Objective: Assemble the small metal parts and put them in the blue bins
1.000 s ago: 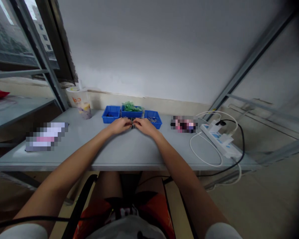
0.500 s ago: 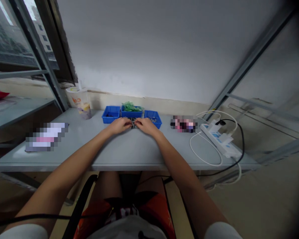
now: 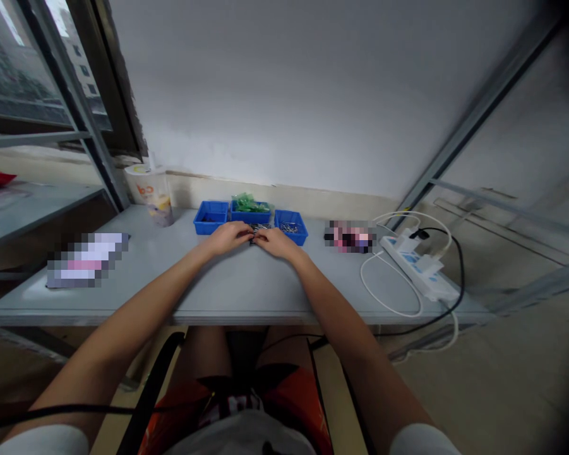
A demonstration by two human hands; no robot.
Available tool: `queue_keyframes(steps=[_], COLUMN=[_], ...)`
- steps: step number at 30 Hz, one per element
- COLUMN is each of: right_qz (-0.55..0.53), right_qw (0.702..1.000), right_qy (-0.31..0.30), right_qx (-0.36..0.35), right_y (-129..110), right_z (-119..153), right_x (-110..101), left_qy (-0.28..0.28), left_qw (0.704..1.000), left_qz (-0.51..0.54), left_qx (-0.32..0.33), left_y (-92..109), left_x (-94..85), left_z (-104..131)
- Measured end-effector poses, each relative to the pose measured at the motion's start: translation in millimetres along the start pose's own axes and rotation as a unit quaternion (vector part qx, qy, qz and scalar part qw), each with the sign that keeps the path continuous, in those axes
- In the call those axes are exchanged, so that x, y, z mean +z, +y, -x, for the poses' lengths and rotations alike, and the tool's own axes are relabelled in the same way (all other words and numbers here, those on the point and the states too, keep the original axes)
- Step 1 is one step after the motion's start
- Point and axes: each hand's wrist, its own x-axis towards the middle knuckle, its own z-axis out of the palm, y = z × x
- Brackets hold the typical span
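My left hand (image 3: 230, 237) and my right hand (image 3: 275, 241) meet over a heap of small dark and silvery metal pieces (image 3: 260, 226) on the grey table. Both hands have their fingertips pinched together, almost touching; whatever is between them is too small to make out. Just behind the hands stand three blue trays. The left tray (image 3: 197, 226) has a few dark bits at its bottom, the middle tray (image 3: 251, 216) holds green plastic pieces (image 3: 247, 203), and the right tray (image 3: 303, 240) contains small shiny metal parts (image 3: 290, 227).
A drink cup with a straw (image 3: 154, 197) stands at the back left. A blurred phone-like slab (image 3: 89, 260) lies on the left, and another pixelated object (image 3: 349, 236) right of the trays. A white power strip (image 3: 421, 272) with looping cables occupies the table's right end.
My right hand has shifted slightly left and down, bringing its fingertips closer to those of my left hand. The trays and the other objects stay in place.
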Motion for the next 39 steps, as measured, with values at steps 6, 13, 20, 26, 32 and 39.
queue_keyframes(steps=[6,13,20,26,32,39], right_qz=[-0.010,0.026,0.022,0.009,0.003,-0.004], right_qw=[1.000,0.998,0.997,0.997,0.997,0.998], right_qy=[0.007,0.055,0.075,0.076,0.072,0.066], right_qx=[-0.007,0.027,0.012,0.008,0.003,-0.007], right_y=[-3.2,-4.4,-5.6,-7.1,-9.2,-8.6], right_z=[1.3,2.3,0.5,1.1,0.7,0.2], right_x=[-0.4,-5.1,-3.3,-4.0,-2.6,-2.3], left_qy=[0.023,0.022,0.016,0.015,0.011,0.014], left_qw=[0.999,0.998,0.999,1.000,0.999,0.999], left_qz=[0.009,0.035,0.022,-0.005,-0.044,-0.046], left_qx=[0.023,-0.045,-0.020,-0.002,0.015,0.022], left_y=[3.9,4.1,4.1,5.4,6.0,4.0], left_x=[0.5,-0.4,1.1,1.8,1.9,3.6], left_z=[-0.7,1.9,1.2,0.7,2.2,2.7])
